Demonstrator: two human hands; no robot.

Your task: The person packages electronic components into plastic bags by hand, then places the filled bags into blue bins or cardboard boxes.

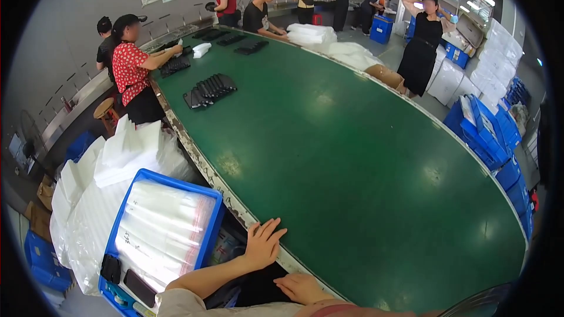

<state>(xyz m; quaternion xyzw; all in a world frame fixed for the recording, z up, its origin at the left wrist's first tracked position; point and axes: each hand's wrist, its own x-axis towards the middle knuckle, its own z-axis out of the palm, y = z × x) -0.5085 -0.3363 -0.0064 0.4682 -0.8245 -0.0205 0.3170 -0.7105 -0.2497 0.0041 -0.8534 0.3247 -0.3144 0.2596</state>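
My left hand (264, 245) rests on the near edge of a long green-topped table (346, 182), its fingers spread and holding nothing. Lower down, my right hand (302, 289) lies close to the table's pale worn rim, fingers stretched to the left with nothing in them. Beside my left forearm is a blue tray (214, 211) with stacked clear plastic bags (167, 220) that have a reddish strip along one end. A dark phone (140, 287) and a small black item (111, 269) lie at its near end.
Black flat items (210, 90) lie in a row farther along the table. A person in a red patterned top (130, 67) works there; several others stand beyond. White foam sheets (129, 149) are piled left, blue crates (482, 129) right.
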